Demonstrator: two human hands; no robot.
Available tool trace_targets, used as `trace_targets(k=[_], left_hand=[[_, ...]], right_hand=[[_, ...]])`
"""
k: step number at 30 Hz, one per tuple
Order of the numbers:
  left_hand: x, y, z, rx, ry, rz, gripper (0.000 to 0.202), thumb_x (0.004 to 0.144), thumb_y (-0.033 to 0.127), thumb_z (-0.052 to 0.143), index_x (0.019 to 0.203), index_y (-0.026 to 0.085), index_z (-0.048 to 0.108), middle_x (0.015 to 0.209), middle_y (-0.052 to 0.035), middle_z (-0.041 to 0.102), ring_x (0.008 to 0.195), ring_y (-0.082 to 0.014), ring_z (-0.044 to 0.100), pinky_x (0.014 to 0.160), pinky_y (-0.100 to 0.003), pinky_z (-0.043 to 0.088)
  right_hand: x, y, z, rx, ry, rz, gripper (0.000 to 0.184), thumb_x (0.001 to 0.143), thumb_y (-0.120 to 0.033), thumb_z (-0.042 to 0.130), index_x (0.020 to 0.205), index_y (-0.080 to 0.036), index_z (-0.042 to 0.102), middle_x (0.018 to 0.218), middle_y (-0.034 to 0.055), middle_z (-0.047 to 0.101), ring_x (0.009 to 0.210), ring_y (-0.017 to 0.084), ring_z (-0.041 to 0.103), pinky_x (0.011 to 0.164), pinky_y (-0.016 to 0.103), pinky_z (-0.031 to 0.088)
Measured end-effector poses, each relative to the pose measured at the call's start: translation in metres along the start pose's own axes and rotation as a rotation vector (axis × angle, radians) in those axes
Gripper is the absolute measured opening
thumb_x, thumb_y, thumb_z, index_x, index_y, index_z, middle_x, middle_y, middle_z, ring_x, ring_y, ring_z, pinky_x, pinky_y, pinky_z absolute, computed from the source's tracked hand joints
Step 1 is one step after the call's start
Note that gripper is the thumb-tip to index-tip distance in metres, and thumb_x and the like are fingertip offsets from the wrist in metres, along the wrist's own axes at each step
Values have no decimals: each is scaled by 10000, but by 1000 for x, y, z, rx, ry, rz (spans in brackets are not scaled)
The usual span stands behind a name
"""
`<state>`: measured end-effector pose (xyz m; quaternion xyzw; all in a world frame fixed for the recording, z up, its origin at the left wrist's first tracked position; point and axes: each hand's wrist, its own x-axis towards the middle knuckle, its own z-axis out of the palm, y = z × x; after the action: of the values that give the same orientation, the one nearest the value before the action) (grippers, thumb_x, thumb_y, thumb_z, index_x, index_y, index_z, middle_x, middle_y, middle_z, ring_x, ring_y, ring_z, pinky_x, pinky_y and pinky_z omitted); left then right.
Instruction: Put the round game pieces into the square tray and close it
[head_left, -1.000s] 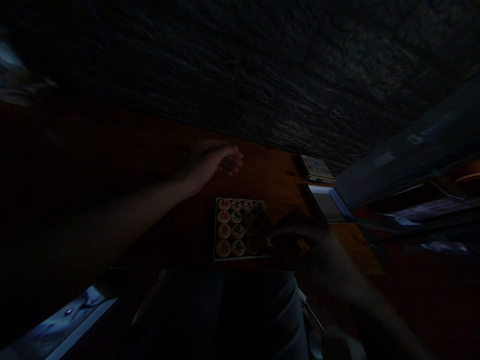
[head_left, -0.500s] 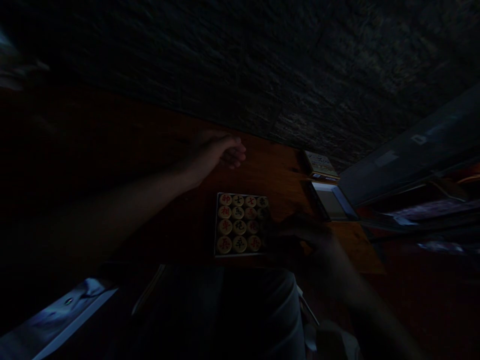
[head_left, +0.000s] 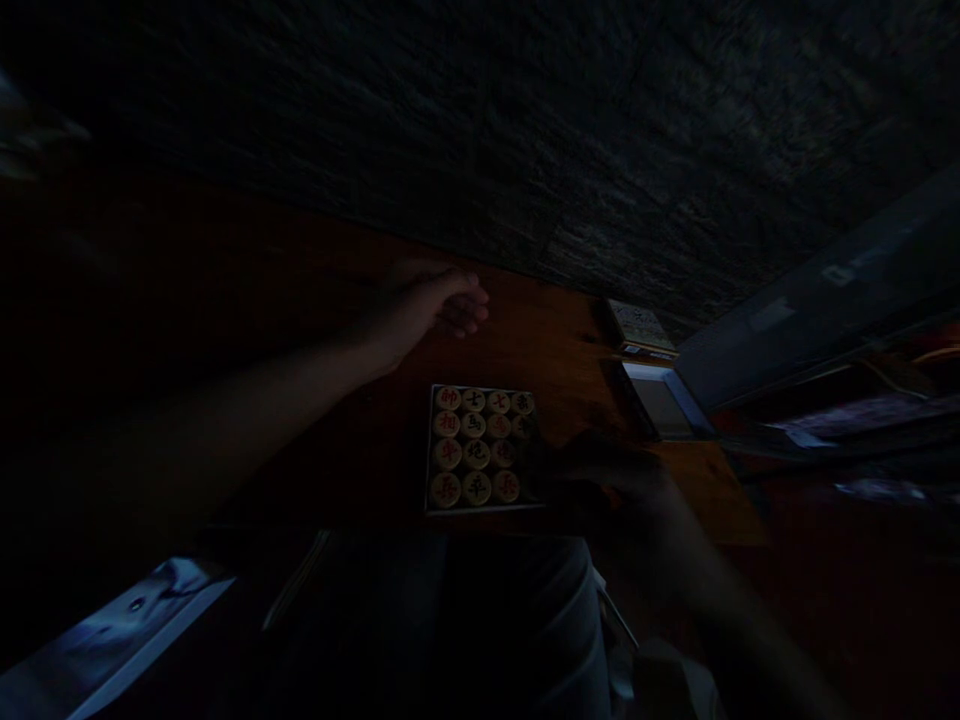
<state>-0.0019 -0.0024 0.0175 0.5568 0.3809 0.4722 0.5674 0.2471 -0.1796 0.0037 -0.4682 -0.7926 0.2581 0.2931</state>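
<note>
A shallow square box [head_left: 429, 450] lies near the table's front edge. Round xiangqi pieces [head_left: 475, 453] with red and black characters fill it in rows. My right hand [head_left: 611, 475] is at the right side of the box, dark in shadow, and covers part of its right column. Its fingers are too dark to show whether they grip a piece or the box. Behind the box, my left hand [head_left: 454, 300] rests over the tabletop, apart from the pieces. Its fingers are loosely curled in, with no object visible in them.
To the right on the wooden table [head_left: 540, 320] stand a printed box [head_left: 639, 328] and an open shallow tray [head_left: 664, 402]. A dark stone wall [head_left: 465, 120] runs along the back. A picture-printed box [head_left: 124, 625] is at lower left. My legs [head_left: 525, 620] are under the table edge.
The view has dimmed and shifted very slightly. My right hand stays at the box's right side, and my left hand holds its place. The pieces look unchanged.
</note>
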Motion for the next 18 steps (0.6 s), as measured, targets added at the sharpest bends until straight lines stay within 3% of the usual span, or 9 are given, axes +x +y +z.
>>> trace_targets(k=[6,13,16,18], left_hand=[[2,1,1,-39,16,-5,251,939,299,620,792,126,726,781,-70,766,648,-152,702,634,-250,540],[5,-3,-2,-7,27,8,238,936,288,608,805,131,731,793,-73,775,670,-156,701,650,-260,550],[9,-5,-2,17,50,9,239,950,262,598,802,130,731,788,-75,768,660,-151,689,633,-253,545],[15,-9,-2,23,87,16,240,961,231,589,789,130,722,769,-69,755,638,-137,674,606,-236,530]], right_hand=[[2,-7,-3,17,18,3,289,949,-124,739,1169,-303,797,1017,26,785,881,147,748,728,241,574],[-13,-6,-4,-71,222,111,285,897,-233,806,1173,-296,780,1037,37,816,881,190,784,719,260,631],[-21,3,4,-96,207,137,598,797,-291,903,1355,-313,688,1261,83,766,1104,280,759,879,374,661],[-19,7,8,-83,152,144,875,752,-286,934,1532,-337,542,1467,112,657,1300,336,674,1019,463,632]])
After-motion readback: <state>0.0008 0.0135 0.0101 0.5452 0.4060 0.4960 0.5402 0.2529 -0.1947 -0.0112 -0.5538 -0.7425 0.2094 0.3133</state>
